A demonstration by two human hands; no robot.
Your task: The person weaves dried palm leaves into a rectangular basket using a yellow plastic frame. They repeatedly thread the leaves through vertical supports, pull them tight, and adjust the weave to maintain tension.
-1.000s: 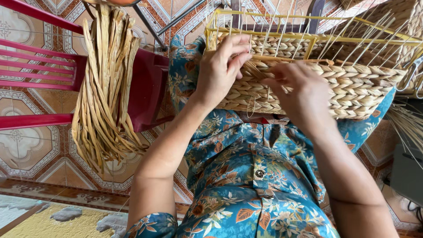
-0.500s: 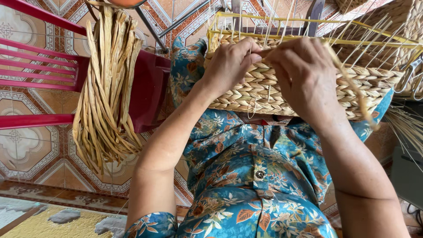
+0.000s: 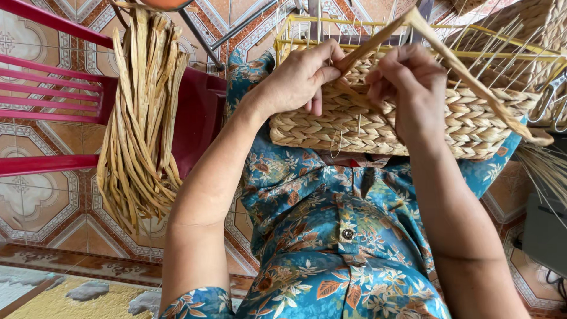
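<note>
I see my left hand (image 3: 301,80) fingers pinched shut on a flat dried straw strand (image 3: 455,62); right hand (image 3: 407,88) fingers curl closed around it, against the coarse braided basket (image 3: 354,127) on its yellow wire frame (image 3: 378,25).

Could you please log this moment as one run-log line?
left hand: pinching fibre strand | right hand: gripping strand | woven basket: on lap | fibre bundle: on red chair

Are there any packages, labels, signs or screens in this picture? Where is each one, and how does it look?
None is in view: no package, label, sign or screen.
The left hand and right hand work a straw strand on a half-woven basket with a yellow wire frame.
A bundle of dried straw hangs over a red chair.
</note>
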